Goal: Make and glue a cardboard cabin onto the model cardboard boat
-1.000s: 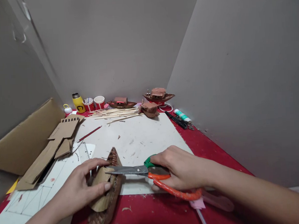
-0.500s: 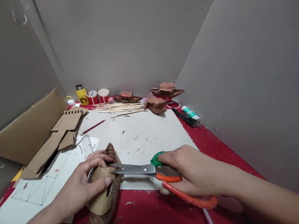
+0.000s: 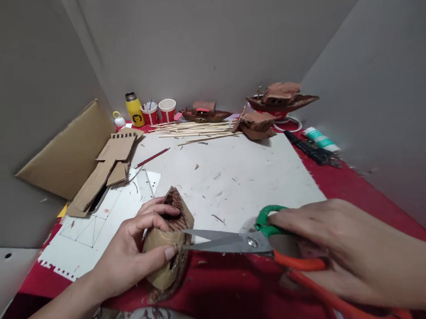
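My left hand (image 3: 135, 249) is closed around a small cardboard model boat (image 3: 173, 218), thumb on its curved tan cover and fingers over the far side. Corrugated ridges show inside the boat's pointed far end. In my right hand (image 3: 335, 253) is a pair of scissors (image 3: 235, 240) with one green and one orange handle. The blades are parted and point left, their tips at the boat's right edge beside the cover. Whether the tips touch the cardboard I cannot tell.
Behind lie thin wooden sticks (image 3: 197, 128), a red pencil (image 3: 152, 158), a yellow bottle (image 3: 134, 110), paper cups (image 3: 167, 110) and brown model boats (image 3: 283, 97). Cardboard pieces (image 3: 117, 148) and a drawn paper sheet (image 3: 77, 233) are on the left. A black cutter (image 3: 307, 147) lies right.
The view has shifted, with the table things now higher and further right in it. The scissors' blades look wider apart. Both hands keep their holds on the boat and scissors.
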Demonstrator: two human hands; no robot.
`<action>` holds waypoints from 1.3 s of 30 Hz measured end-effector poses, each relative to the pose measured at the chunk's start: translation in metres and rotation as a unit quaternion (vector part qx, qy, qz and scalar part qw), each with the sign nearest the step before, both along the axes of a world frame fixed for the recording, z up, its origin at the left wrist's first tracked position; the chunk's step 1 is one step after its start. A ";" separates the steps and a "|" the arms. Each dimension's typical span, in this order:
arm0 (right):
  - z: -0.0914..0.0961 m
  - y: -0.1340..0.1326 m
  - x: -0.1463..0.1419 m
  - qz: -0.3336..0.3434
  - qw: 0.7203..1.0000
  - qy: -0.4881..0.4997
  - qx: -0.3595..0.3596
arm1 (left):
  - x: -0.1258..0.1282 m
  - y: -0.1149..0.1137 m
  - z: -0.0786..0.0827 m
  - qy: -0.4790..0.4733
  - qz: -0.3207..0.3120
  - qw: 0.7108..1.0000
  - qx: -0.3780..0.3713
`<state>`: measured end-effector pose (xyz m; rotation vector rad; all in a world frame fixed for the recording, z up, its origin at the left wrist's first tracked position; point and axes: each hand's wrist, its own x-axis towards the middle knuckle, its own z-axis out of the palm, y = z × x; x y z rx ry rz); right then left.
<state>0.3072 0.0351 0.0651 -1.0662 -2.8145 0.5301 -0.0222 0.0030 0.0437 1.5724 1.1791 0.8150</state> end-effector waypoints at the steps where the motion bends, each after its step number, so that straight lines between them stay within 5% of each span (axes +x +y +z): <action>1: 0.000 0.000 -0.001 0.010 1.000 0.000 0.008 | -0.001 -0.001 0.000 0.006 -0.001 1.000 0.008; 10: 0.004 0.002 -0.002 0.045 0.997 -0.012 0.065 | -0.005 -0.008 0.001 0.062 -0.024 0.994 0.091; 21: 0.024 0.009 -0.006 0.075 0.996 -0.021 0.050 | -0.004 -0.015 0.003 0.051 -0.031 0.996 0.071; 33: 0.005 0.012 -0.007 0.060 0.996 -0.032 -0.057 | -0.004 -0.013 0.000 0.022 -0.035 0.998 0.050; 39: -0.005 0.014 -0.007 0.093 0.995 0.016 -0.031 | -0.004 -0.013 -0.001 0.010 -0.040 0.998 0.040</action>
